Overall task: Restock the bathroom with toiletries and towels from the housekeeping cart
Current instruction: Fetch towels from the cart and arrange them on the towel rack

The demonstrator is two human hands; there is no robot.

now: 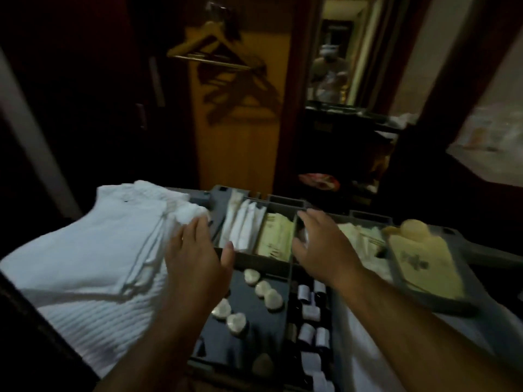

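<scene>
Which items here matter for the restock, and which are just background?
Job: towels, soaps, small bottles, packets, cart tray; left hand on the towels, right hand over the tray.
Background: coat hangers, mirror.

Dim, warm light falls from the upper centre of the frame; corners sink into black. Motion blur softens everything, the white folded towels glow palest, and edges bend wide-angle.

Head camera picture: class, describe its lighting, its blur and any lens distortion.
Head view: dim overall, far left nearly black; the white towels are brightest; the left hand and right hand are slightly motion-blurred; the hangers and mirror look soft; the wide lens bends straight lines near the edges.
</scene>
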